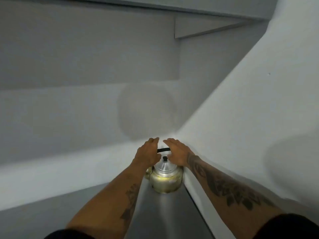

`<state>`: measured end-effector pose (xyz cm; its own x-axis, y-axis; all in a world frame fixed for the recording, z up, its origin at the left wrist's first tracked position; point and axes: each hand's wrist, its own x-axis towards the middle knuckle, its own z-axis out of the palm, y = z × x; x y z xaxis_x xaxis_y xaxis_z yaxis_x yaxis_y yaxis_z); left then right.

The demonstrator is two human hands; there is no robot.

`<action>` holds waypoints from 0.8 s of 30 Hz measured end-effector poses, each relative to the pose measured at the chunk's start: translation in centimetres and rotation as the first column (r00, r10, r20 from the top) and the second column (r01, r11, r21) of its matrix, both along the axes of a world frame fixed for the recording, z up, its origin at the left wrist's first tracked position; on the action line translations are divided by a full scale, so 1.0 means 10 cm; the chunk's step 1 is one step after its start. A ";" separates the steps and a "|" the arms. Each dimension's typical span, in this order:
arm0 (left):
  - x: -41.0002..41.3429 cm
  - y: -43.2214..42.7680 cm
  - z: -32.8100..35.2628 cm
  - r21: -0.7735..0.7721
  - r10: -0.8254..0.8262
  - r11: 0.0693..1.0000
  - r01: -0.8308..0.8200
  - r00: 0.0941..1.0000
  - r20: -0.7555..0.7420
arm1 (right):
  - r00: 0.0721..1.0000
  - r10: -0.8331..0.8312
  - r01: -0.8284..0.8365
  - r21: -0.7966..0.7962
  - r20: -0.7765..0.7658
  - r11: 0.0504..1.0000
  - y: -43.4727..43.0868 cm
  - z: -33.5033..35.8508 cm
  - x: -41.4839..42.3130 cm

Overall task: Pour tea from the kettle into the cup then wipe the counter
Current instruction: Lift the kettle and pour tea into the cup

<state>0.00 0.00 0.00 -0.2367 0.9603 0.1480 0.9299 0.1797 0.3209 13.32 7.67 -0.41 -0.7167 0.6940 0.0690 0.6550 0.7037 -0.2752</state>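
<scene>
The head view looks down on a metal kettle standing upright on a narrow grey worktop, close against the white wall on its right. Its lid has a small black knob, and a black handle arches above. The left hand curls loosely at the handle's left end; whether it grips is unclear. The right hand is spread open, fingers extended, over the right end. Both forearms bear tattoos. No writing or brand can be read on anything.
</scene>
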 end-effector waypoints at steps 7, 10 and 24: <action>-0.10 0.45 -0.28 -0.119 0.042 0.992 -0.038 0.999 0.027 | 0.999 0.002 -0.001 -0.024 0.033 1.000 0.36 -0.20 -0.18; -0.17 0.57 -0.42 -0.135 0.056 0.989 -0.051 0.998 0.035 | 0.998 0.001 0.001 -0.040 0.058 0.999 0.50 -0.27 -0.20; -0.44 0.37 -0.22 -0.145 -0.012 0.989 0.037 0.986 0.166 | 0.996 0.040 -0.054 -0.173 -0.081 0.983 0.40 -0.12 -0.26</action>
<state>-4.37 3.71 -2.17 -0.2223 0.9744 -0.0337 0.8716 0.2141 0.4411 10.73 11.62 -1.58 -0.7460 0.6659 0.0052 0.5946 0.6696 -0.4450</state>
